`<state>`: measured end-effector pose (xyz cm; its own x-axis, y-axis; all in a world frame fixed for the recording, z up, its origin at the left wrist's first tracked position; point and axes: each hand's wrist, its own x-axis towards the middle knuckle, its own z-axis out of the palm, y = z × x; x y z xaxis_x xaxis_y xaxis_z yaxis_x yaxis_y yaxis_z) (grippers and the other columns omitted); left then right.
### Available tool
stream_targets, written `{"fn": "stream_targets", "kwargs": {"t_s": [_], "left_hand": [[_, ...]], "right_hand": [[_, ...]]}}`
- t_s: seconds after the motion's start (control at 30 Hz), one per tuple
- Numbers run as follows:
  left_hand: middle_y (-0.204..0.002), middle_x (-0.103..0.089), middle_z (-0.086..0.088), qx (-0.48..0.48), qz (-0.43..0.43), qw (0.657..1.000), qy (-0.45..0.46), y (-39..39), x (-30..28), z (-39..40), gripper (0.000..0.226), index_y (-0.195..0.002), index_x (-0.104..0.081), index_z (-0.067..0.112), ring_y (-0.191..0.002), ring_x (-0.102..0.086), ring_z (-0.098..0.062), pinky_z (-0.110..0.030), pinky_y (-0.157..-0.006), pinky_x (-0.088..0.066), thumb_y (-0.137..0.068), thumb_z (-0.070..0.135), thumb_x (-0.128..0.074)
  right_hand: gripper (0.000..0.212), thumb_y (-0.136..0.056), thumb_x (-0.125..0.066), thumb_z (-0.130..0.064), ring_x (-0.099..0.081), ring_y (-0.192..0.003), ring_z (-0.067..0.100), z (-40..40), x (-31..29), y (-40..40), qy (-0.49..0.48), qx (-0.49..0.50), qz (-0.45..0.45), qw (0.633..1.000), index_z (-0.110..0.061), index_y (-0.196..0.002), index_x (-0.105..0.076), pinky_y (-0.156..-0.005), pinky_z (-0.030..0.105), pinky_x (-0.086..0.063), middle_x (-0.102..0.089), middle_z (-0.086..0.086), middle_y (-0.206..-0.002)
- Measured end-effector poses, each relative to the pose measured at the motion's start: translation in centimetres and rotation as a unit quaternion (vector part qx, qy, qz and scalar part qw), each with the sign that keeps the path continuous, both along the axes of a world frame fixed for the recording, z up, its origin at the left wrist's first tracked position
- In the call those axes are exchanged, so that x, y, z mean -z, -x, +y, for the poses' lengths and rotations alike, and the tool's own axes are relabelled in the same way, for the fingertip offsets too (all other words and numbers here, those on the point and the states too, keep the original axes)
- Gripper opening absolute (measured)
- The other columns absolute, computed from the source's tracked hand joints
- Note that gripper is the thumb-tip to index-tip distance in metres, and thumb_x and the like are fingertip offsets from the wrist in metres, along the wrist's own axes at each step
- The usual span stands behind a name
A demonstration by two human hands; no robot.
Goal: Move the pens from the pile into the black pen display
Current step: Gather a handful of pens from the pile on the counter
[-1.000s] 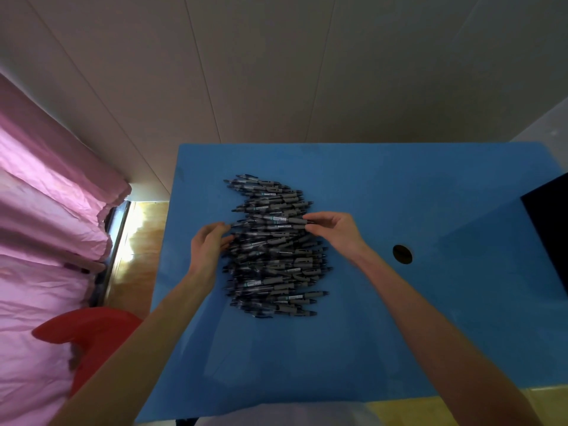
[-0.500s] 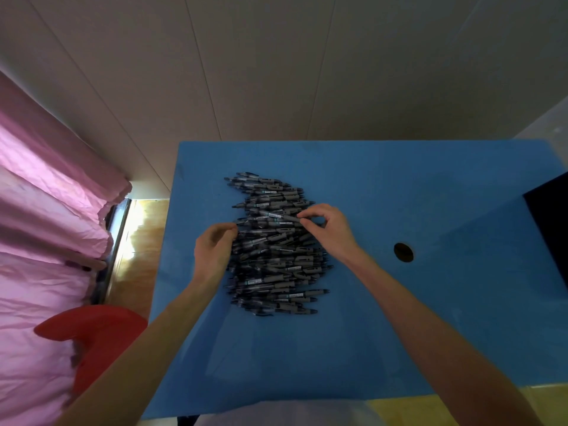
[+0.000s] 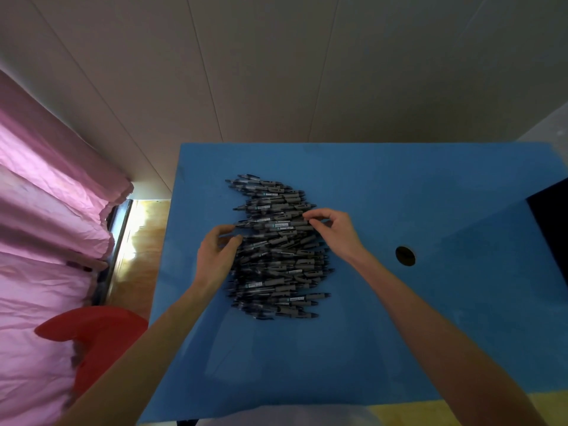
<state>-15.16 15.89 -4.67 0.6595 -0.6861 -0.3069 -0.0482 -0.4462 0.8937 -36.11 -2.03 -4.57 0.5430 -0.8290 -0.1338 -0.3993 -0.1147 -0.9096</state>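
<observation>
A large pile of grey-and-black pens [image 3: 276, 250] lies on the blue table [image 3: 384, 348], left of its middle, the pens mostly lying crosswise, side by side and stacked on one another. Both of the person's bare hands work at the upper half of the pile, one at each side.

The left hand [image 3: 215, 256] rests at the pile's left edge, its fingers [image 3: 226, 230] curled inward, with the thumb and forefinger tips close together at the ends of a few pens. They touch the pens there, but whether they actually pinch one cannot be told. The right hand [image 3: 338, 232] sits at the pile's right edge, a little farther up the table than the left. Its fingers are bent and its thumb and forefinger meet at the grip end of a pen lying on top of the pile, apparently pinching it; the pen still lies level with the others.

The black pen display [image 3: 553, 229] shows only as a dark shape at the table's right edge, well apart from the pile and from both hands. Between the right forearm and the display there is a round hole [image 3: 405, 256] in the table. A pink curtain [image 3: 46, 226] hangs to the left, with a red chair [image 3: 95, 336] beside the table's near left corner.
</observation>
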Motion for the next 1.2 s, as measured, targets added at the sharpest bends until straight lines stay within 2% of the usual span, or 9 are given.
{"fn": "stream_targets", "kwargs": {"t_s": [0.3, 0.37, 0.47, 0.57, 0.67, 0.8, 0.97, 1.07, 1.2], "left_hand": [[-0.124, -0.062, -0.003, 0.015, -0.034, 0.999, -0.033, -0.2, 0.1, -1.4, 0.033, -0.131, -0.057, 0.016, -0.103, -0.059, -0.012, -0.028, -0.089, -0.047, -0.100, 0.026, -0.063], [-0.127, -0.061, -0.003, 0.009, -0.051, 0.998, -0.043, -0.7, 0.2, -1.7, 0.036, -0.132, -0.055, 0.018, -0.107, -0.060, -0.016, -0.035, -0.093, -0.051, -0.099, 0.031, -0.063], [-0.134, -0.057, -0.003, 0.026, -0.084, 0.994, -0.069, -2.0, 0.1, -2.8, 0.046, -0.139, -0.049, 0.020, -0.116, -0.059, -0.021, -0.048, -0.102, -0.050, -0.099, 0.039, -0.061], [-0.146, -0.049, -0.007, 0.053, -0.088, 0.993, -0.062, -3.3, -0.5, -5.1, 0.055, -0.146, -0.041, 0.014, -0.128, -0.053, -0.024, -0.046, -0.106, -0.048, -0.100, 0.037, -0.060], [-0.152, -0.041, -0.007, 0.074, -0.159, 0.982, -0.064, -5.2, -1.1, -7.7, 0.058, -0.148, -0.040, 0.012, -0.134, -0.049, -0.026, -0.048, -0.104, -0.047, -0.100, 0.035, -0.061], [-0.159, -0.031, -0.010, 0.171, -0.270, 0.942, -0.103, -7.6, -1.7, -10.6, 0.066, -0.152, -0.036, 0.012, -0.141, -0.040, -0.032, -0.051, -0.109, -0.042, -0.098, 0.038, -0.062], [-0.166, -0.023, -0.005, 0.343, -0.311, 0.873, -0.152, -9.0, -2.4, -13.5, 0.084, -0.159, -0.029, 0.019, -0.151, -0.022, -0.030, -0.049, -0.121, -0.027, -0.092, 0.054, -0.065], [-0.158, -0.037, -0.004, 0.417, -0.312, 0.834, -0.183, -9.0, -2.4, -14.9, 0.088, -0.155, -0.037, 0.020, -0.144, -0.032, -0.029, -0.048, -0.117, -0.033, -0.085, 0.065, -0.067], [-0.138, -0.051, -0.002, 0.444, -0.350, 0.802, -0.194, -9.2, -2.3, -16.2, 0.078, -0.144, -0.051, 0.023, -0.128, -0.042, -0.027, -0.045, -0.106, -0.042, -0.083, 0.072, -0.064]], "right_hand": [[0.020, -0.098, -0.064, -0.010, -0.065, -0.098, -0.001, -0.3, 0.1, -0.7, 0.028, 0.022, 0.029, 0.999, -0.022, -0.108, -0.077, -0.083, 0.015, -0.051, -0.072, -0.013, -0.107], [0.019, -0.098, -0.064, -0.012, -0.067, -0.095, 0.005, -0.7, 0.1, -0.9, 0.041, 0.054, 0.038, 0.997, -0.020, -0.109, -0.076, -0.085, 0.021, -0.054, -0.072, -0.011, -0.107], [0.022, -0.099, -0.062, -0.013, -0.062, -0.107, 0.011, -2.0, -0.2, -1.9, 0.091, 0.070, 0.071, 0.991, -0.015, -0.118, -0.071, -0.098, 0.027, -0.051, -0.070, -0.003, -0.116], [0.032, -0.100, -0.061, -0.017, -0.057, -0.119, 0.016, -4.0, -1.6, -4.3, 0.119, 0.015, 0.114, 0.986, -0.013, -0.132, -0.063, -0.105, 0.030, -0.045, -0.064, 0.001, -0.130], [0.052, -0.098, -0.064, -0.023, -0.050, -0.132, 0.020, -6.1, -2.8, -7.6, 0.114, -0.125, 0.174, 0.970, -0.011, -0.146, -0.048, -0.111, 0.034, -0.040, -0.054, 0.005, -0.144], [0.081, -0.090, -0.074, -0.032, -0.039, -0.144, 0.024, -7.9, -3.3, -11.4, 0.121, -0.285, 0.282, 0.908, -0.013, -0.157, -0.032, -0.117, 0.040, -0.036, -0.039, 0.007, -0.158], [0.090, -0.080, -0.081, -0.042, -0.049, -0.134, 0.026, -9.4, -3.5, -13.4, 0.167, -0.361, 0.376, 0.837, -0.017, -0.154, -0.037, -0.108, 0.043, -0.046, -0.047, 0.006, -0.151], [0.092, -0.075, -0.081, -0.049, -0.054, -0.126, 0.025, -9.8, -3.7, -13.9, 0.204, -0.381, 0.400, 0.808, -0.017, -0.152, -0.041, -0.100, 0.043, -0.051, -0.052, 0.004, -0.143], [0.075, -0.077, -0.079, -0.042, -0.058, -0.103, 0.020, -10.5, -3.8, -14.4, 0.192, -0.390, 0.405, 0.805, -0.018, -0.143, -0.051, -0.080, 0.036, -0.052, -0.059, -0.001, -0.118]]}}
